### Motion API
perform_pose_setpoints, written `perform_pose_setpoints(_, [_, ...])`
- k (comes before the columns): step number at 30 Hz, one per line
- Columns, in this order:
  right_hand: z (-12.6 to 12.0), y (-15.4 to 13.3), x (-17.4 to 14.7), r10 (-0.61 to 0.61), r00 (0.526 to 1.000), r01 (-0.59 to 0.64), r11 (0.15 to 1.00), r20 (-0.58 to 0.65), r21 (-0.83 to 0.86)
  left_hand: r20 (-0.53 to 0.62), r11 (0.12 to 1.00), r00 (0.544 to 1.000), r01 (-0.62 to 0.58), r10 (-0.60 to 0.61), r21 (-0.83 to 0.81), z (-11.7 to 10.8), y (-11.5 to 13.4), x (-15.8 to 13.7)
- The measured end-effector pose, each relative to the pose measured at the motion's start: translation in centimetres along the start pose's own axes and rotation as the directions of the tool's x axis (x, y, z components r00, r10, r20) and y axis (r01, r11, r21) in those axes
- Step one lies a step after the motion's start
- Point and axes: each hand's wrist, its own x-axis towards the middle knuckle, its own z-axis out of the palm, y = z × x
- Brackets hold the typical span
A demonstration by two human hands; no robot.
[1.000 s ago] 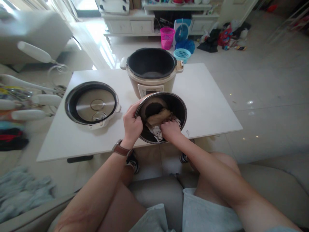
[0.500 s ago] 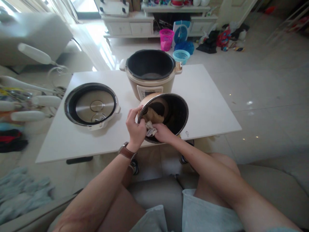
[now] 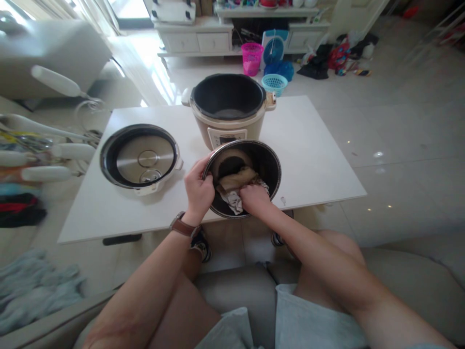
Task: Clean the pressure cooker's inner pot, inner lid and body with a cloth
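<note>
Nearest me, a brown-strapped watch point(image 3: 184, 226) sits on the left wrist. I have the left hand point(image 3: 199, 191) with its grip clamped on the rim of a dark-lined pot point(image 3: 268, 162), tilted mouth-first toward me at the counter's point(image 3: 308, 155) near edge; I can't tell whether its base rests there. Inside it, my right hand's point(image 3: 255, 198) grip is bunched around a brown-and-white cloth point(image 3: 238, 178). Leftward lies an upturned lid point(image 3: 147, 157). Behind the pot stands the open cooker point(image 3: 252, 128); farther off, a pink basket point(image 3: 252, 59) on the floor.
</note>
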Motion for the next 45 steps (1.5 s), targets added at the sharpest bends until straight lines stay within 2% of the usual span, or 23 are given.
perform_pose_setpoints(2, [0.3, 0.0, 0.1, -0.025, 1.0, 0.026, 0.997, -0.019, 0.067, -0.019, 1.0, 1.0, -0.008, 0.008, -0.023, 0.0, 0.1, -0.3])
perform_pose_setpoints(4, [0.7, -0.2, 0.3, -0.078, 0.995, 0.09, 0.974, -0.064, 0.208, -0.035, 0.999, 0.999, -0.012, 0.011, -0.038, 0.1, 0.2, -0.6])
perform_pose_setpoints(7, [1.6, -0.8, 0.8, -0.109, 0.979, 0.184, 0.841, -0.173, 0.509, -0.078, 0.999, 0.997, -0.011, 0.007, -0.046, 0.7, 0.4, -1.6])
perform_pose_setpoints(10, [2.4, -1.3, 1.4, -0.016, 0.965, 0.198, 0.702, -0.263, 0.683, -0.156, 0.998, 0.988, -0.029, 0.019, -0.06, 1.8, 0.6, -2.9])
perform_pose_setpoints(12, [2.7, -1.3, 1.6, 0.013, 0.961, 0.19, 0.697, -0.277, 0.692, -0.186, 0.997, 0.982, -0.047, 0.035, -0.059, 2.6, 0.7, -3.5])
perform_pose_setpoints(14, [2.6, -1.0, 1.8, -0.002, 0.965, 0.176, 0.748, -0.263, 0.64, -0.183, 0.996, 0.982, -0.061, 0.049, -0.058, 3.1, 0.6, -3.5])
perform_pose_setpoints(17, [2.3, -0.3, 1.6, -0.039, 0.978, 0.14, 0.854, -0.207, 0.502, -0.155, 0.998, 0.987, -0.047, 0.038, -0.053, 2.9, 0.2, -2.5])
perform_pose_setpoints(21, [1.5, 0.3, 1.0, -0.025, 0.995, 0.05, 0.967, -0.101, 0.25, -0.083, 0.999, 0.997, -0.012, 0.009, -0.039, 1.4, -0.5, -0.5])
perform_pose_setpoints(26, [0.5, 0.7, 0.5, 0.062, 0.997, -0.061, 0.998, -0.05, 0.03, 0.079, 0.996, 0.996, -0.037, 0.043, -0.078, 0.3, -1.3, 1.0])
perform_pose_setpoints(29, [0.2, 0.7, 0.3, 0.108, 0.993, -0.108, 0.994, -0.053, -0.006, 0.084, 0.995, 0.996, 0.009, -0.001, -0.099, 0.7, -1.5, 0.7])
perform_pose_setpoints(35, [0.2, 1.1, 0.3, 0.045, 0.998, -0.044, 0.998, -0.041, 0.041, 0.0, 0.992, 0.999, 0.05, -0.05, -0.114, 2.0, -1.0, -0.7])
perform_pose_setpoints(38, [0.4, 1.0, 0.4, -0.006, 0.999, 0.015, 0.981, -0.046, 0.194, -0.039, 0.99, 0.997, 0.057, -0.063, -0.128, 2.6, -0.4, -1.7])
perform_pose_setpoints(40, [0.6, 0.8, 0.7, -0.032, 0.994, 0.069, 0.923, -0.105, 0.379, -0.08, 0.987, 0.994, 0.057, -0.069, -0.148, 3.2, 0.1, -2.6])
perform_pose_setpoints(42, [1.0, 0.4, 1.0, -0.022, 0.983, 0.121, 0.822, -0.18, 0.557, -0.124, 0.986, 0.989, 0.059, -0.079, -0.159, 3.8, 0.5, -3.4])
perform_pose_setpoints(44, [1.4, 0.2, 1.3, -0.008, 0.975, 0.157, 0.738, -0.223, 0.656, -0.153, 0.987, 0.984, 0.069, -0.092, -0.148, 4.2, 0.7, -4.0])
perform_pose_setpoints(45, [1.6, 0.1, 1.5, -0.012, 0.973, 0.169, 0.722, -0.231, 0.671, -0.157, 0.988, 0.983, 0.076, -0.097, -0.136, 4.2, 0.7, -4.1])
